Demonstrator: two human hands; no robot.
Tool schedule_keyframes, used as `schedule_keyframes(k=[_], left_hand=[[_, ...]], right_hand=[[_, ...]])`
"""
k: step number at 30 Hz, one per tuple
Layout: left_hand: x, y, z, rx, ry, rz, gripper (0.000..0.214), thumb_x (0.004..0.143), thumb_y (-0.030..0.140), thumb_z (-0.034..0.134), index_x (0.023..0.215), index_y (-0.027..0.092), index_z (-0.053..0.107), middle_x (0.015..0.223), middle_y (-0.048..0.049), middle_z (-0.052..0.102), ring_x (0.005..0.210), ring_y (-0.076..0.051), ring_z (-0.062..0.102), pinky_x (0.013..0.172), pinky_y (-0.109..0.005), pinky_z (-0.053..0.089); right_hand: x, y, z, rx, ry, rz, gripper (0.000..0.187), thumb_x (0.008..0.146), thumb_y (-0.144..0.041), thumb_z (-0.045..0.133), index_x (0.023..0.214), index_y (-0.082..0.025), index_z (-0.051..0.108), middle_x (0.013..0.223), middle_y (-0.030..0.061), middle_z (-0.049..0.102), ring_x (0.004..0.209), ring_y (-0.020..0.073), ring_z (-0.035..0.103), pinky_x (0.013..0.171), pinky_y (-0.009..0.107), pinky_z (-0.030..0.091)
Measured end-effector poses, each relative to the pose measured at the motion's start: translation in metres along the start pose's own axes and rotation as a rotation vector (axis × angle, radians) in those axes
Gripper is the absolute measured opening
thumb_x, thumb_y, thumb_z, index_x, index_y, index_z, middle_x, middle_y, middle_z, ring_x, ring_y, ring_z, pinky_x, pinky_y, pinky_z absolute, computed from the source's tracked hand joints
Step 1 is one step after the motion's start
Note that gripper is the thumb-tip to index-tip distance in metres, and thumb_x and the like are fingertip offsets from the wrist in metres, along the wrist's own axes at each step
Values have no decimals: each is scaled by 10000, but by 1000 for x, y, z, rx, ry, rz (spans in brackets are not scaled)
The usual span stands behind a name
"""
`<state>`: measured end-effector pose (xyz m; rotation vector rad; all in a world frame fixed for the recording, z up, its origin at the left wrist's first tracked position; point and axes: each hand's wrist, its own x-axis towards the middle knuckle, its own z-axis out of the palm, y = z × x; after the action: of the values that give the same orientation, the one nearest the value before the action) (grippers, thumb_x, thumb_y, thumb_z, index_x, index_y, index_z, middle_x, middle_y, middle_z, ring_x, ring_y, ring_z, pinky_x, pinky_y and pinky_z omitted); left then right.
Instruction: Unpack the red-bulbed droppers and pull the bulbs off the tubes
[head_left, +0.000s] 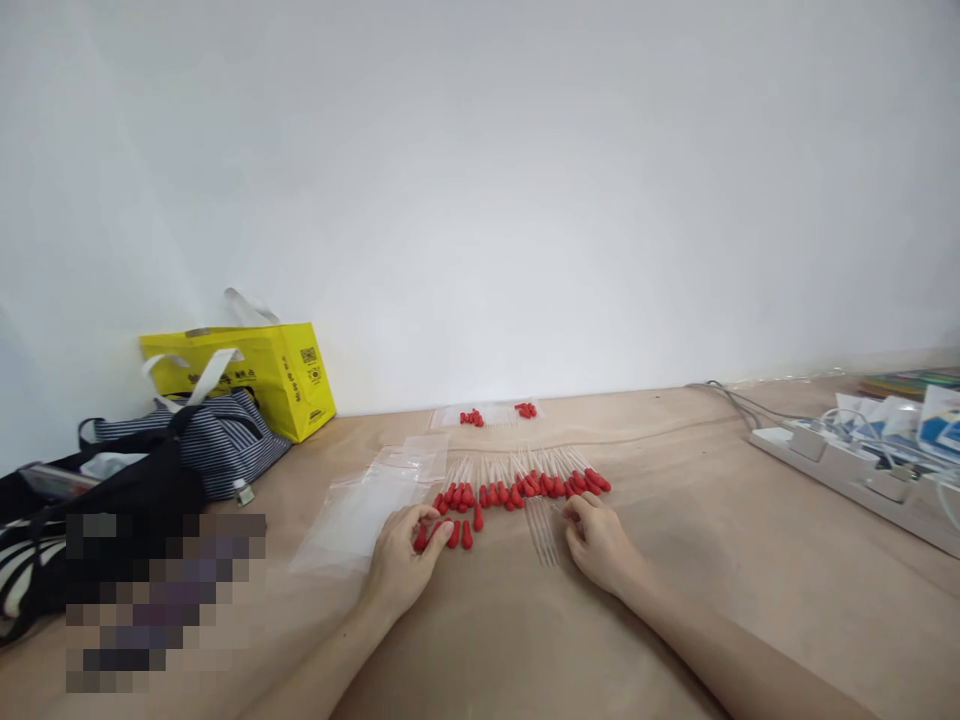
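Observation:
My left hand [401, 562] rests on the table with thumb and forefinger closed around a red rubber bulb [421, 540]. A few loose red bulbs [466, 535] lie just right of its thumb. My right hand [600, 545] is curled, with its fingers together beside several bare thin glass tubes [543, 535]; whatever it pinches is hidden. Beyond both hands, a row of droppers [499, 494] lies with red bulbs towards me and clear tubes pointing away.
Clear plastic bags [360, 500] lie flat left of the droppers. Near the wall are bagged droppers [487, 414]. A yellow bag [300, 385], a striped bag [232, 440] and a black bag [172, 490] stand at left. On the right is a white power strip [840, 480] with cables.

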<state>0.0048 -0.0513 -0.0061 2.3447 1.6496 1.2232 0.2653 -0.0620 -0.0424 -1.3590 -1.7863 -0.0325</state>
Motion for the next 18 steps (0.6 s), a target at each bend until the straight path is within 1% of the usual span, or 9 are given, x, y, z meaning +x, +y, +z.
schedule_keyframes(k=[2, 4, 7, 10, 13, 18], left_hand=[[5, 1, -2, 24, 2, 31, 148, 727, 326, 516, 737, 194, 582, 733, -23, 612, 714, -187, 550, 639, -313, 445], [11, 7, -1, 88, -33, 75, 116, 710, 304, 540, 698, 201, 594, 742, -21, 602, 748, -197, 542, 672, -328, 428], [18, 22, 4, 231, -93, 131, 130, 675, 323, 587, 621, 204, 598, 752, -31, 576, 784, -221, 521, 684, -351, 391], [20, 38, 13, 357, -120, 177, 176, 668, 359, 588, 601, 196, 591, 761, -51, 556, 809, -246, 504, 687, -369, 361], [22, 47, 22, 465, -140, 174, 183, 678, 348, 560, 604, 182, 585, 773, -77, 551, 814, -264, 497, 694, -385, 342], [27, 50, 29, 540, -176, 138, 169, 676, 307, 524, 595, 170, 582, 800, -102, 558, 840, -273, 490, 711, -392, 323]], right_hand=[[0, -1, 3, 6, -1, 3, 217, 621, -20, 364, 678, -178, 502, 697, 45, 526, 637, 151, 518, 582, 257, 396], [-1, -2, 6, 6, -3, 9, 245, 625, -10, 361, 705, -171, 528, 724, 54, 532, 663, 156, 524, 600, 261, 400], [-2, -5, 9, -4, -13, 7, 269, 639, -3, 364, 732, -173, 550, 741, 56, 539, 687, 161, 531, 624, 270, 402], [-3, -6, 9, -13, -54, 17, 252, 673, -13, 372, 728, -173, 559, 734, 55, 545, 684, 163, 536, 634, 276, 402], [-1, -6, 8, -4, -100, 12, 240, 722, -41, 372, 718, -174, 572, 715, 54, 554, 674, 162, 543, 623, 268, 400], [3, -5, 3, 62, -151, 15, 257, 759, -76, 362, 740, -176, 597, 722, 50, 587, 689, 158, 557, 640, 265, 392]])
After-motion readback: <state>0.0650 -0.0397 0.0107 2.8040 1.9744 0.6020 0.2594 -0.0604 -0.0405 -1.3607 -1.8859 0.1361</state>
